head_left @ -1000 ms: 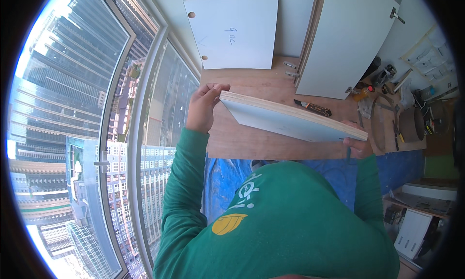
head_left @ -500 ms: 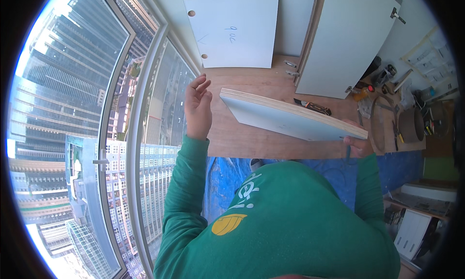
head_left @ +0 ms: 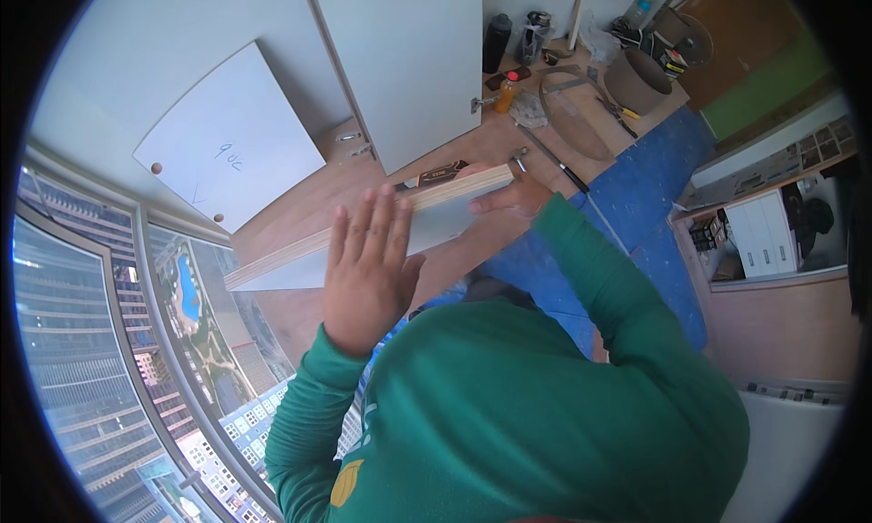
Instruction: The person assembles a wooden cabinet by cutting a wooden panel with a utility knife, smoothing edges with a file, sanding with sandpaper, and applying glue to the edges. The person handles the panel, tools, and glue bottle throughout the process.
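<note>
I hold a white-faced plywood panel (head_left: 282,274) on its side, its bare layered edge turned upward. My right hand (head_left: 516,196) grips the panel's right end, thumb on the white face and the other fingers mostly hidden behind. My left hand (head_left: 371,278) lies flat with fingers stretched across the panel's face and up to its top edge; it seems to touch it. Just beyond the panel, partly covered by it, a black and orange utility knife (head_left: 441,173) rests on the wooden worktop (head_left: 295,318).
A white panel (head_left: 263,114) with two round holes and blue handwriting leans at the far left, near the window. Beside it stands a white cabinet door (head_left: 409,69) with hinges. An orange drink bottle (head_left: 506,93), coiled edge strip (head_left: 595,146) and tools lie right. Blue sheeting (head_left: 654,169) covers the floor.
My left hand has gone from raised beside the panel's left end to flat against the panel. The view has turned rightward. My right hand keeps its grip on the right end.
</note>
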Demonstrator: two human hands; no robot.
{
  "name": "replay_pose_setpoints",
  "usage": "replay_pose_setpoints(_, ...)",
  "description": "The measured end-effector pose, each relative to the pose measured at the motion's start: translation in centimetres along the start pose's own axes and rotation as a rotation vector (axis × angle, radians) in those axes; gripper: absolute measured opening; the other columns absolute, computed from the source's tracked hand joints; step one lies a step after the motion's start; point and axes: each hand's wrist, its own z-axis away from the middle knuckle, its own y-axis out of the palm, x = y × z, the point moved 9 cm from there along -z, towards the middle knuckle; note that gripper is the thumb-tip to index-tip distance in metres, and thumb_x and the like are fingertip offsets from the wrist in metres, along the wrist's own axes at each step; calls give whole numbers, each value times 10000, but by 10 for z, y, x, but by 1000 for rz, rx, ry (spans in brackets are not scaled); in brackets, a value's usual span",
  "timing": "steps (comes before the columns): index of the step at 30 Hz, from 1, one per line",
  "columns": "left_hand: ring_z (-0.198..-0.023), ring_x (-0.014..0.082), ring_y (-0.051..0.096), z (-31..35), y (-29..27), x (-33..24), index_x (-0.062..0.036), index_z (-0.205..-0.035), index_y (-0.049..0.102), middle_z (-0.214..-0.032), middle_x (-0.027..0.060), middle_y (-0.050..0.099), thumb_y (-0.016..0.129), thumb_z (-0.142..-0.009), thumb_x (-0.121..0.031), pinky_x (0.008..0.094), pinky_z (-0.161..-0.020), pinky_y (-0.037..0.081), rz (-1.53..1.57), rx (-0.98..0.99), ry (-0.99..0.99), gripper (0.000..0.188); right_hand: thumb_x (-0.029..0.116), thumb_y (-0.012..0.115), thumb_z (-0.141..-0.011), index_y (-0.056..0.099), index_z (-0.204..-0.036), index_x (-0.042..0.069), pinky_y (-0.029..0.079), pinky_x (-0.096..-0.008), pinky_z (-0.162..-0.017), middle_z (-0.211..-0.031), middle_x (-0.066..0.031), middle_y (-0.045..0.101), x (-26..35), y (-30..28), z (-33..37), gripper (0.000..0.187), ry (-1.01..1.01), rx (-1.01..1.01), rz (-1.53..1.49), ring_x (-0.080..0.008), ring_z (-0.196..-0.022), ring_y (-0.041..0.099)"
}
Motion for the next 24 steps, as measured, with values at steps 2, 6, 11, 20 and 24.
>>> replay_pose_setpoints(2, -1562, 333, 407, -28, 16, -28, -25, -1593, 469, -1662, 174, 459, 796, -892, -235, 527, -1302, 276, 64, 20, 80, 801, 156, 821, -894, 674, -1369, 45, 486, -380, -1093, -1295, -80, 708, 4, 4, 2, 509, -11, 2, 17, -189, -1287, 613)
replay_pose_setpoints(6, -1551, 308, 426, -73, 40, -75, -18, -1592, 464, -1656, 165, 470, 778, -899, -236, 502, -1294, 299, 99, 8, 228, 791, 177, 780, -950, 629, -1449, 82, 484, -390, -1110, -1326, -99, 711, -5, -6, -6, 530, -195, -105, 406, -183, -1296, 627)
replay_pose_setpoints(11, -1544, 315, 436, -87, 47, -82, -60, -1596, 476, -1656, 149, 477, 764, -908, -235, 507, -1291, 303, 103, 63, 233, 765, 265, 825, -940, 620, -1439, 80, 531, -366, -1025, -1250, -102, 728, -28, -8, -8, 571, -443, -209, 550, -180, -1162, 680)
replay_pose_setpoints(20, -1555, 418, 415, 54, 0, 56, -28, -1567, 473, -1646, 218, 477, 750, -947, -221, 616, -1299, 236, -320, -21, 21, 706, 416, 925, -848, 750, -1101, 42, 530, -365, -824, -973, -90, 703, -2, 7, -1, 485, -174, 39, 204, -219, -928, 676)
replay_pose_setpoints(24, -1579, 447, 343, 144, -58, 139, -71, -1583, 486, -1728, 224, 324, 734, -947, -235, 609, -1324, 211, -645, 64, -331, 702, 373, 924, -837, 745, -1068, 29, 520, -396, -814, -990, -113, 671, 9, 14, 1, 452, -333, 147, 191, -285, -923, 655)
